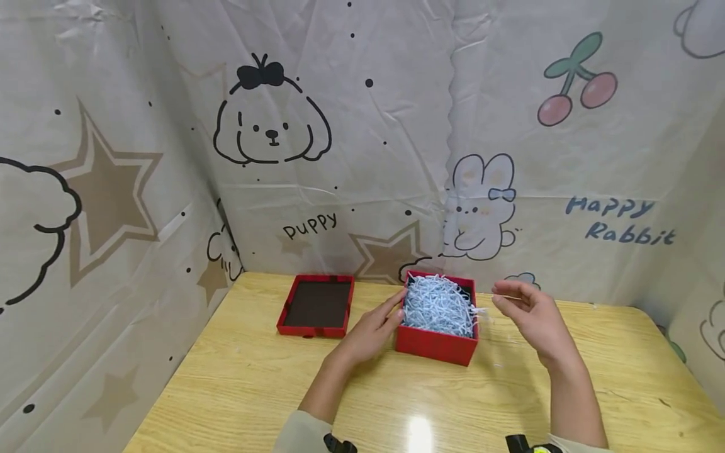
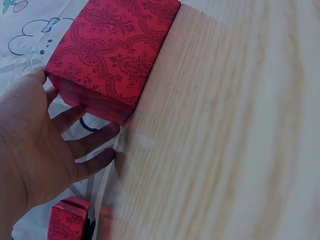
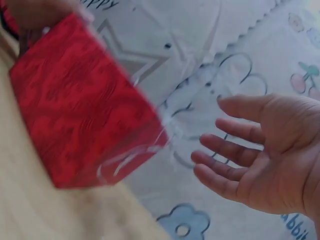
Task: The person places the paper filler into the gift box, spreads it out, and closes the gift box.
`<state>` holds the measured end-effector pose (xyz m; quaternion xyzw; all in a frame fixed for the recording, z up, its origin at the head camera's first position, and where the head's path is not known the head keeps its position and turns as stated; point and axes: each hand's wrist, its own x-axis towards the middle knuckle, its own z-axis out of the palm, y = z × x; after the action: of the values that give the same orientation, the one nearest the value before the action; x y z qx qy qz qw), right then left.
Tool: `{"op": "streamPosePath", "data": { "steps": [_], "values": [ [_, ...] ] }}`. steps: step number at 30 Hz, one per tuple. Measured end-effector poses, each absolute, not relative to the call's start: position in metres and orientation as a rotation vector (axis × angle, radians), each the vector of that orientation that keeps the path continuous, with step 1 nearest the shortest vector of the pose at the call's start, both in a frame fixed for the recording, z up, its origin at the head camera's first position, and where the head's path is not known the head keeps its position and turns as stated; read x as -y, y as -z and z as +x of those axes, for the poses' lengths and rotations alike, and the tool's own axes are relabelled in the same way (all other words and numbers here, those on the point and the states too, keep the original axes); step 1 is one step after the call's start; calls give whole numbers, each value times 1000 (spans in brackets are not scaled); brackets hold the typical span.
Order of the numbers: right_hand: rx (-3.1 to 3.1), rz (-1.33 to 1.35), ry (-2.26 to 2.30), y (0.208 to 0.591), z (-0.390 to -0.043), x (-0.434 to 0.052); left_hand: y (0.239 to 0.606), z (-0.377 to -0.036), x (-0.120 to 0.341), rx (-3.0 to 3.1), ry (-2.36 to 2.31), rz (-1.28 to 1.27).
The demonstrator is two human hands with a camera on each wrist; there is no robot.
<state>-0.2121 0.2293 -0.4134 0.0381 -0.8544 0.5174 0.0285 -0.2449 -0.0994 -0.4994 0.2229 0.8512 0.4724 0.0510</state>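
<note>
A red patterned box [image 1: 437, 345] stands on the wooden table [image 1: 243, 384], heaped with pale blue shredded paper [image 1: 438, 305]. My left hand [image 1: 378, 324] lies against the box's left wall with straight fingers; in the left wrist view the left hand [image 2: 60, 145] is spread beside the box [image 2: 115, 55]. My right hand [image 1: 525, 309] hovers just right of the box, off the table, fingers relaxed and apart. The right wrist view shows the right hand [image 3: 240, 160] with its palm bare, near the blurred box [image 3: 80, 115]. A few paper strands hang over the box's right rim.
The box's red lid [image 1: 317, 305] lies upside down to the left, near the back wall, dark inside; its corner [image 2: 67, 220] shows in the left wrist view. Cartoon-printed sheets wall the table at the back and both sides.
</note>
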Motion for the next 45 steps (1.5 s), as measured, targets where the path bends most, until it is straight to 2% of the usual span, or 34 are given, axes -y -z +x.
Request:
{"op": "streamPosePath", "data": {
  "steps": [13,18,33,45],
  "values": [
    [2729,283,-1857,448,-223,-227,499,-244,103,-2586,-1455,679],
    [2681,239,-1931,449,-222,-226,499,-244,104,-2591,-1454,673],
    [2575,199,-1778,437,-220,-217,500,-243,104,-2580,-1458,682],
    [2406,296,-1935,428,-229,-172,498,-244,99,-2572,-1466,697]
  ]
}}
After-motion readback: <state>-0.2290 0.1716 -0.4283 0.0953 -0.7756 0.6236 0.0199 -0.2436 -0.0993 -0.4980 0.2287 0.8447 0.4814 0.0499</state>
